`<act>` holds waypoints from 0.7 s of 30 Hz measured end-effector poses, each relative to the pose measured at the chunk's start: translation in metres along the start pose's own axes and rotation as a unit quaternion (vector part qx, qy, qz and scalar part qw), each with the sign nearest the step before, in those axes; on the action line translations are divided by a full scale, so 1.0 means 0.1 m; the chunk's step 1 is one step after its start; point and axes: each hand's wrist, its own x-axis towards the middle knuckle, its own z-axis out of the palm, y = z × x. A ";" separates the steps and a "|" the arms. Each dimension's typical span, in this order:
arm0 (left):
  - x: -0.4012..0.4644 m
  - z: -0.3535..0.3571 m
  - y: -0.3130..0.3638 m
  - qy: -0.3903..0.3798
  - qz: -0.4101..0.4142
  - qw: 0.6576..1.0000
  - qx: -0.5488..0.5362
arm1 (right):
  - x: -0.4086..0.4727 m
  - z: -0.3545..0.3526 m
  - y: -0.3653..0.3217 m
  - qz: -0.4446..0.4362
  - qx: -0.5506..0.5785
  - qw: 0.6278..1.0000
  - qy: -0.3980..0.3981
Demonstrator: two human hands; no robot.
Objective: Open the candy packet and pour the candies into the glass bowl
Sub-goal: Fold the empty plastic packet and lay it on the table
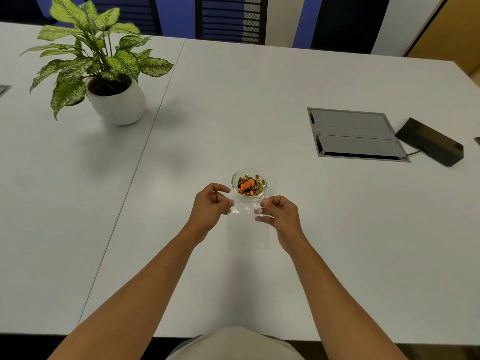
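Note:
A small glass bowl stands on the white table, holding orange and gold wrapped candies. Just in front of it, a clear plastic packet hangs or lies flat, and it looks empty. My left hand pinches the packet's top left corner. My right hand pinches its top right corner. The packet's top edge sits right below the bowl's near rim.
A potted plant in a white pot stands at the far left. A grey cable hatch is set into the table at the right, with a black box and its cord beside it. Chairs stand beyond the far edge.

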 end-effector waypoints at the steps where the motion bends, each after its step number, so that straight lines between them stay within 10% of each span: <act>1: -0.01 0.00 0.00 0.005 -0.001 1.000 -0.003 | -0.01 0.01 0.01 0.000 0.003 1.000 -0.003; 21: -0.14 0.20 -0.05 0.014 -0.062 0.997 -0.047 | -0.15 0.17 0.12 -0.008 0.005 1.000 -0.016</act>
